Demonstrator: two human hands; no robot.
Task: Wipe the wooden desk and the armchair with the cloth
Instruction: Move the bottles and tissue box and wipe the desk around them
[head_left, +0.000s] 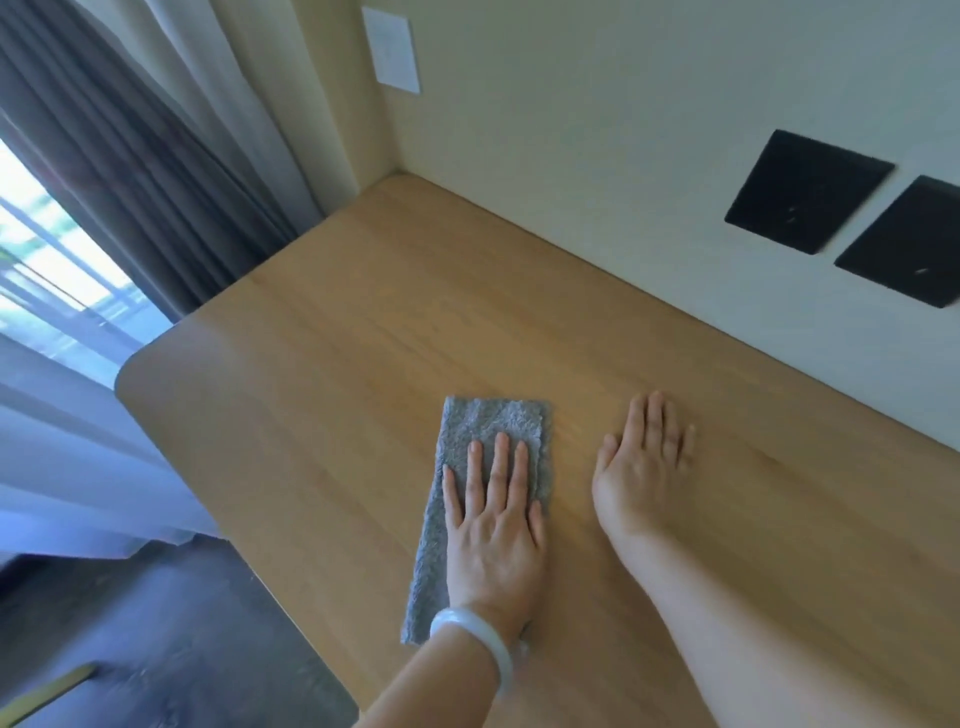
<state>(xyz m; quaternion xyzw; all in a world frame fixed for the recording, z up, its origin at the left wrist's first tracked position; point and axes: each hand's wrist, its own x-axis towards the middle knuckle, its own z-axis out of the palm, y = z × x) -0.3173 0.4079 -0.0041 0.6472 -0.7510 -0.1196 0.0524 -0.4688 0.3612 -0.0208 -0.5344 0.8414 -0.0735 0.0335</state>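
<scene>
A folded grey cloth (485, 423) lies flat on the wooden desk (363, 322), near its middle. My left hand (493, 514) presses on the cloth's near half, palm down, fingers spread, with a pale bangle on the wrist. Just to the right of the cloth, my right hand (641, 465) rests flat on the bare wood, fingers together, holding nothing. No armchair shows in the view.
The desk fits into a corner of cream walls. Two black wall plates (805, 189) sit on the right wall, a white plate (392, 49) higher up. Grey curtains (130, 171) and a bright window hang left of the desk. Dark floor (171, 623) lies below its rounded left edge.
</scene>
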